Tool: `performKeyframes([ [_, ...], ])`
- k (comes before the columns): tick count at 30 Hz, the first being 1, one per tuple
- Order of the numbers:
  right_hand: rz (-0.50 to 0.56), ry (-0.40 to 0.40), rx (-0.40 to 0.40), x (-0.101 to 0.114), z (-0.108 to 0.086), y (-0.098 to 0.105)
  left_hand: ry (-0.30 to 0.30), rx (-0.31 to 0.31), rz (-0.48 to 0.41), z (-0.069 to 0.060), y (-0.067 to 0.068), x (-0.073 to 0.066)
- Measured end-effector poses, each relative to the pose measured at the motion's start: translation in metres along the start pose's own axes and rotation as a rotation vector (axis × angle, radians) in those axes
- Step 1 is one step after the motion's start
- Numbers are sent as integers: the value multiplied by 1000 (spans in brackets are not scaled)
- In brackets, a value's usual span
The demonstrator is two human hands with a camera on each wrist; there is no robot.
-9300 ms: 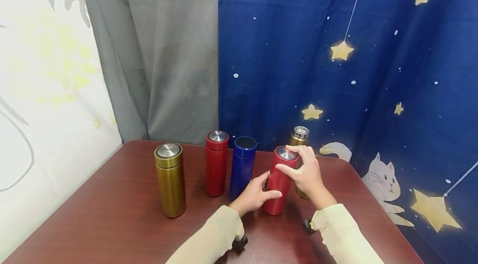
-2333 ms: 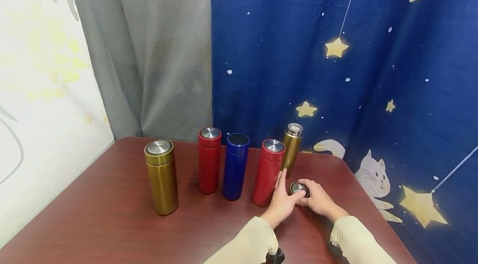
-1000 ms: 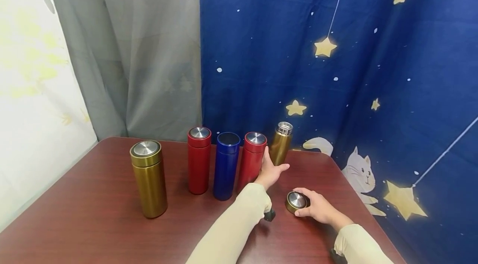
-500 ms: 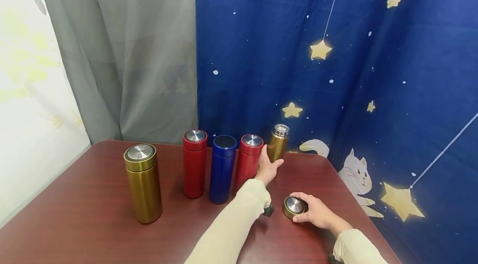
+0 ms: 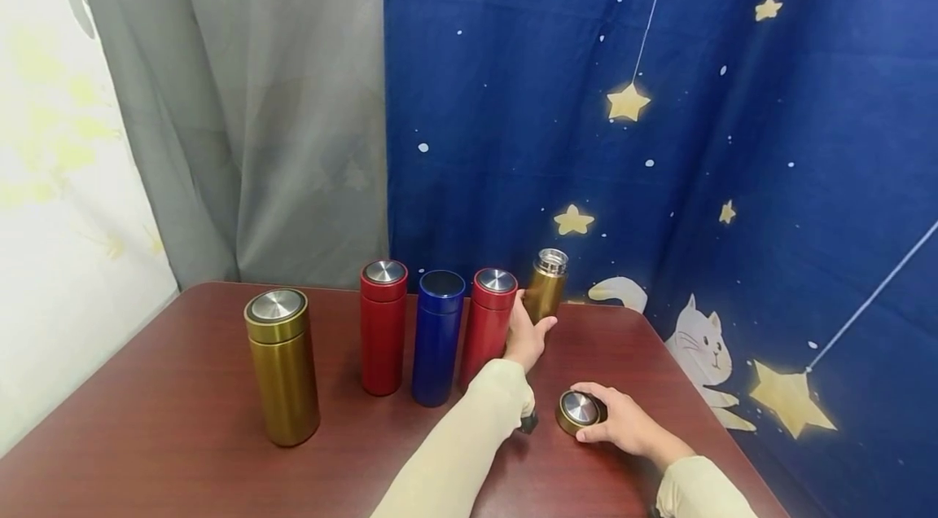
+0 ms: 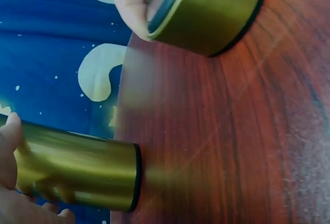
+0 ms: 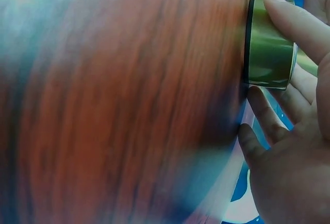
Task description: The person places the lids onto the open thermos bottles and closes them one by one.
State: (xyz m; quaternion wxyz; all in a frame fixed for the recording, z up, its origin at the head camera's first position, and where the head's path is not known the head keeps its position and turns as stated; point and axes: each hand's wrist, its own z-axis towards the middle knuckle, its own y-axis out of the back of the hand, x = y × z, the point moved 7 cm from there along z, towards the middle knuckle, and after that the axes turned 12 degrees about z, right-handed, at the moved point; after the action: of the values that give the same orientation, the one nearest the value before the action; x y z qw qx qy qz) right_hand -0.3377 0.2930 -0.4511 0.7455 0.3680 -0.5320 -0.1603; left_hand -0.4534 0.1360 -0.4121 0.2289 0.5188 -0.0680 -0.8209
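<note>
At the table's back right stands an uncapped gold thermos (image 5: pixel 545 291) with a bare steel mouth. My left hand (image 5: pixel 524 339) is at its lower body, thumb on one side and fingers on the other; in the left wrist view the thermos (image 6: pixel 85 170) has its base on the table. My right hand (image 5: pixel 623 420) holds a gold lid (image 5: pixel 579 408) with a steel top, resting on the table. In the right wrist view my thumb lies on the lid (image 7: pixel 270 49), with fingers at its other side. Beside my left hand stands a red thermos (image 5: pixel 489 322).
A blue thermos (image 5: pixel 438 339) and another red thermos (image 5: pixel 383 331) stand in line to the left. A capped gold thermos (image 5: pixel 282 367) stands farther left. Curtains (image 5: pixel 484 94) hang behind the reddish-brown table (image 5: pixel 183 453).
Both hands were on a red thermos, then at the gold lid. That red thermos is closer to the blue one, the left hand moved to the uncapped gold thermos, and the lid came nearer.
</note>
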Motion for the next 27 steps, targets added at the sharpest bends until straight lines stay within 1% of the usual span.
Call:
performKeyframes([
  [3,9,-19,3,-1,0,-1,-3,-35,27,-3,3,1],
  [6,12,-28,4,-2,0,-1,-10,-48,49,-4,3,0],
  [9,6,-24,3,-3,1,-1,-16,-35,63,-5,2,0],
  [11,-2,-16,1,-4,2,-1,-15,-22,46,-6,2,-1],
  [14,-14,-11,-3,-5,3,-1,-17,-9,43,-9,5,-3],
  [18,-18,-20,-17,-6,4,-1,-29,-4,73,-14,8,-7],
  [23,20,-44,-75,-8,4,5,-14,22,96,-19,9,-8],
  [27,96,-32,-146,-6,8,12,-3,38,115,-21,14,-10],
])
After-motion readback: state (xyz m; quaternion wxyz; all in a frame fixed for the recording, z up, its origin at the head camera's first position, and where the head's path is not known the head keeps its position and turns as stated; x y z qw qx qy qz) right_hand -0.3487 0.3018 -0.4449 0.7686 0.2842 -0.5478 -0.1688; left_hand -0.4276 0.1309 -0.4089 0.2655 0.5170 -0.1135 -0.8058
